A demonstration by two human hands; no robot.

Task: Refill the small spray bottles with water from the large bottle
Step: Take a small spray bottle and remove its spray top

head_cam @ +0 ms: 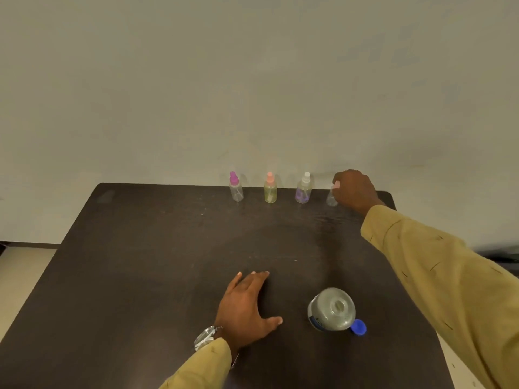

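Small clear spray bottles stand in a row at the far edge of the dark table (140, 262): one with a magenta cap (235, 187), one with a peach cap (270, 188), one with a white cap (304, 188). Furthest right, a fourth small bottle (331, 198) is half hidden by my right hand (354, 189), whose fingers are closed around its top. The large water bottle (332, 309) stands uncapped near the front, its mouth showing from above. Its blue cap (359, 327) lies beside it on the right. My left hand (247, 307) rests flat on the table, fingers spread, holding nothing.
A plain pale wall rises right behind the bottle row. The table's left edge drops to a light floor. A wristwatch (206, 336) sits on my left wrist.
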